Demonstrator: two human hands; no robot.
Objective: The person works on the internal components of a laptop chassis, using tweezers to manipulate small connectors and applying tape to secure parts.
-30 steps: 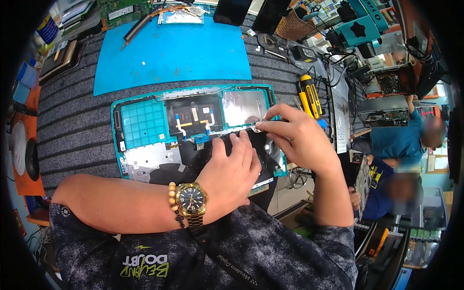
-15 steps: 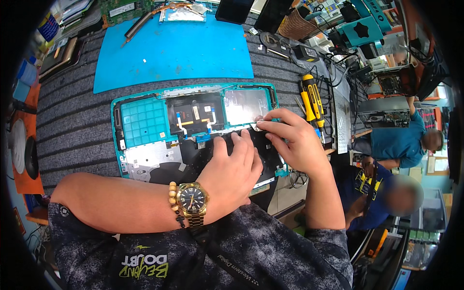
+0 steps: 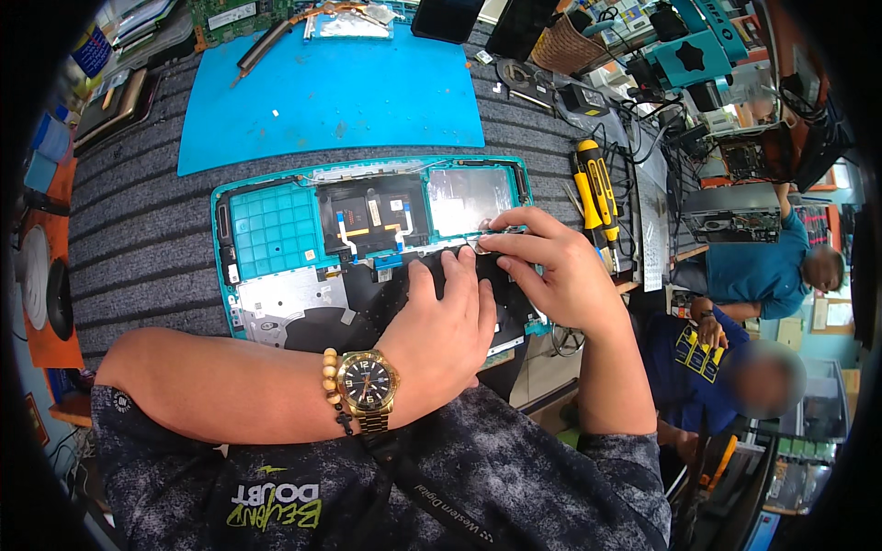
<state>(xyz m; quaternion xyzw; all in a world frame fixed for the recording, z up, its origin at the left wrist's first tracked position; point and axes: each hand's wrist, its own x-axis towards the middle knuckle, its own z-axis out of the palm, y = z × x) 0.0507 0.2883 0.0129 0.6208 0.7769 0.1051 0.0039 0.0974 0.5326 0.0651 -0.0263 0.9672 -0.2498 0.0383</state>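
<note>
A teal laptop top cover (image 3: 276,225) lies with its inner side up, its touchpad section (image 3: 372,216) and white ribbon cables towards the far edge. A black sheet (image 3: 367,308) and a silver metal plate (image 3: 285,303) cover its near part. My left hand (image 3: 446,308) rests on the black sheet with its fingers extended and slightly apart, holding nothing. My right hand (image 3: 551,266) is pinched at the sheet's far edge, just below the clear silvery panel (image 3: 469,197). Something small and shiny shows at its fingertips; its kind is too small to tell.
A blue mat (image 3: 331,106) lies beyond the cover on a grey ribbed mat. Yellow-and-black screwdrivers (image 3: 597,188) lie to the right, near cables. A black mouse (image 3: 60,285) is at the far left. Two people (image 3: 703,358) are at the right.
My right fingertips have shifted slightly left along the sheet's edge, towards my left fingers. My left hand stays nearly still. The nearer person at the right has lowered a dark object.
</note>
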